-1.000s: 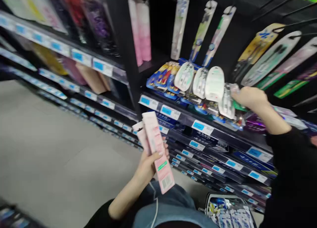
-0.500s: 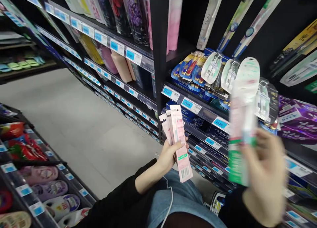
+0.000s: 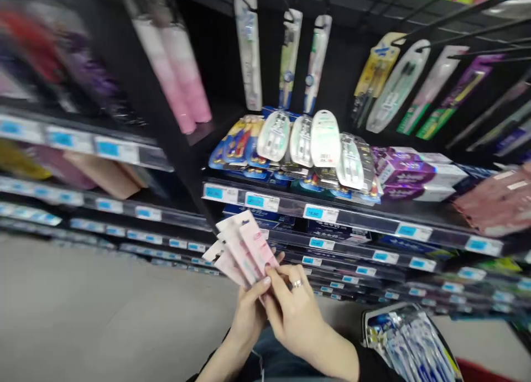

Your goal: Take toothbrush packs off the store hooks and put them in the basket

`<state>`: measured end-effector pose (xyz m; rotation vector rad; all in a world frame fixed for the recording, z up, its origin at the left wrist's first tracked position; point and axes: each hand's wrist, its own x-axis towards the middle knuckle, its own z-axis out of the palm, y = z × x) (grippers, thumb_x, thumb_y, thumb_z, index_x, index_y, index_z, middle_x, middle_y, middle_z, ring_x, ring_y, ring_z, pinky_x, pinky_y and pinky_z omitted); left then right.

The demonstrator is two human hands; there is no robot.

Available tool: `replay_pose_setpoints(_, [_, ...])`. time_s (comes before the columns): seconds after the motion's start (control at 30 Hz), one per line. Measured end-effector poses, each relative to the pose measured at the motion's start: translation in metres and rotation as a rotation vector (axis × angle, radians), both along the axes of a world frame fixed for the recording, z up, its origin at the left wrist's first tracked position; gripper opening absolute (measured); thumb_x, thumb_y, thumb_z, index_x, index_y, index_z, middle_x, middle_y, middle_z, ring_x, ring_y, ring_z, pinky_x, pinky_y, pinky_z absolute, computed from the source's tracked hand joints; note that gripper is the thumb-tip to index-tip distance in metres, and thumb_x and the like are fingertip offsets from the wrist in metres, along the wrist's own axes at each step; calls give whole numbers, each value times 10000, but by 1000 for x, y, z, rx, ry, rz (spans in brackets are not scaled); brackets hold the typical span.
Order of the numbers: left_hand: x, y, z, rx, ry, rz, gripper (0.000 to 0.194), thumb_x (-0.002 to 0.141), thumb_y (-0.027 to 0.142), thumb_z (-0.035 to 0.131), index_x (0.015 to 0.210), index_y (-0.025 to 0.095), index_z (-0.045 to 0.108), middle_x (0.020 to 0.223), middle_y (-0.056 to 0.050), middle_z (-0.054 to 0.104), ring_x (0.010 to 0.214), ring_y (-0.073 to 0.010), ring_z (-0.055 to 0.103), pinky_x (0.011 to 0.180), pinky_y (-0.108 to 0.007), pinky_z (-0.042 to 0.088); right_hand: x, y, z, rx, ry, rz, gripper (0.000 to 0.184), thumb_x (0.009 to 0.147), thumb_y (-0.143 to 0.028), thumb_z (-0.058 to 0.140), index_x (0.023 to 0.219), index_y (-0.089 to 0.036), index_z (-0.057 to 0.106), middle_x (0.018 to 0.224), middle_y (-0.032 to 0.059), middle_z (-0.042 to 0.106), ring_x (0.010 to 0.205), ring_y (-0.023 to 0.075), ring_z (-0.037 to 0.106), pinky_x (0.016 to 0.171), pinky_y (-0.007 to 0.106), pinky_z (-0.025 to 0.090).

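Pink packages (image 3: 250, 248) are held in a fan at lower centre of the frame, in front of the shelf edge, with their pale hanging tabs pointed to the upper left. By the left hand (image 3: 248, 317) the fan is gripped from below, narrow grip, thumb laid over the package fronts. By the right hand (image 3: 293, 307), on which a ring (image 3: 297, 283) is worn, the lower right part of the fan is pinched between closely set fingers. The lower ends are covered by the hands.

Blister packs (image 3: 326, 139) are laid in an overlapping row on the shelf (image 3: 286, 202) at centre. Above them, long toothbrush packs (image 3: 250, 53) are hung. Purple boxes (image 3: 404, 173) are stacked right of the row. Pink bottles (image 3: 188, 75) are seen at upper left, tilted in view. At lower right, blue-and-white packs (image 3: 415, 346) are contained in a dark-rimmed basket (image 3: 365, 324). The left shelves are blurred.
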<state>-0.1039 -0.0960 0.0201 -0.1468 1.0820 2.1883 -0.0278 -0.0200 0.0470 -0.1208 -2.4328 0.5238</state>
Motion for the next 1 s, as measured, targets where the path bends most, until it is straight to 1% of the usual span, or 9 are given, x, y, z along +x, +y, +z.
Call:
replay_pose_setpoints(0.07, [1, -4, 1, -51, 11, -69, 574, 577, 293, 762, 1136, 219, 658, 1028, -54, 721, 990, -278, 648, 916, -380, 509, 1, 0, -2, -42, 32, 32, 425, 846, -259, 513, 1231, -80, 527, 1025, 149, 559, 926, 228, 491, 803, 401, 497])
replay_pose_setpoints(0.17, [1, -8, 2, -246, 23, -114, 653, 568, 365, 747, 1192, 222, 620, 1053, -43, 708, 1064, -309, 611, 941, -399, 498, 4, 4, -11, 7, 87, 43, 478, 868, -385, 493, 1215, -56, 515, 1028, 152, 585, 1005, 234, 504, 858, 406, 476])
replay_pose_setpoints(0.3, [1, 3, -4, -388, 208, -279, 580, 657, 423, 654, 1203, 236, 600, 1059, -38, 692, 1087, -313, 593, 954, -432, 490, 19, 13, -29, 17, 30, -41, 401, 930, -387, 424, 1181, -88, 518, 1072, 121, 612, 1104, 173, 508, 955, 322, 427])
replay_pose_setpoints(0.43, [19, 21, -9, -376, 401, -420, 476, 703, 384, 617, 1163, 265, 607, 1045, -26, 680, 1098, -295, 581, 976, -438, 474, 52, 10, -48, -82, 46, -238, 369, 928, -382, 398, 1145, -112, 524, 1089, 122, 611, 1098, 157, 521, 949, 293, 438])
replay_pose_setpoints(0.53, [38, 33, -12, -306, 430, -532, 451, 679, 341, 667, 1118, 251, 624, 1029, -24, 676, 1094, -277, 574, 975, -412, 471, 82, 0, -61, -149, 44, -405, 384, 917, -396, 420, 1154, -106, 506, 1086, 138, 600, 1052, 167, 535, 924, 296, 466])
replay_pose_setpoints(0.7, [76, 55, -19, -213, 452, -714, 433, 663, 296, 753, 1075, 233, 635, 1020, -12, 669, 983, -203, 617, 907, -313, 491, 122, -15, -77, -189, 68, -619, 558, 858, -495, 511, 1224, -79, 449, 1079, 154, 588, 1020, 217, 535, 890, 337, 495])
replay_pose_setpoints(0.83, [107, 73, -25, -256, 392, -895, 503, 645, 362, 788, 1104, 239, 623, 1032, -33, 673, 957, -200, 638, 873, -311, 503, 146, -14, -81, -193, -8, -783, 478, 897, -349, 473, 1258, -42, 414, 1092, 180, 590, 1020, 257, 541, 858, 386, 502])
replay_pose_setpoints(0.9, [120, 80, -27, -253, 358, -951, 551, 637, 434, 785, 1125, 245, 613, 1071, -54, 671, 993, -220, 633, 869, -331, 507, 160, -11, -80, -301, -46, -813, 481, 887, -315, 494, 1272, -41, 403, 1121, 176, 582, 1040, 262, 537, 901, 392, 489])
replay_pose_setpoints(1.0, [139, 91, -29, -241, 288, -985, 530, 698, 503, 719, 1151, 255, 600, 1155, -58, 652, 1099, -226, 590, 933, -340, 476, 187, -2, -79, -563, -84, -789, 524, 865, -297, 530, 1317, -91, 364, 1177, 156, 558, 1066, 245, 548, 939, 383, 480])
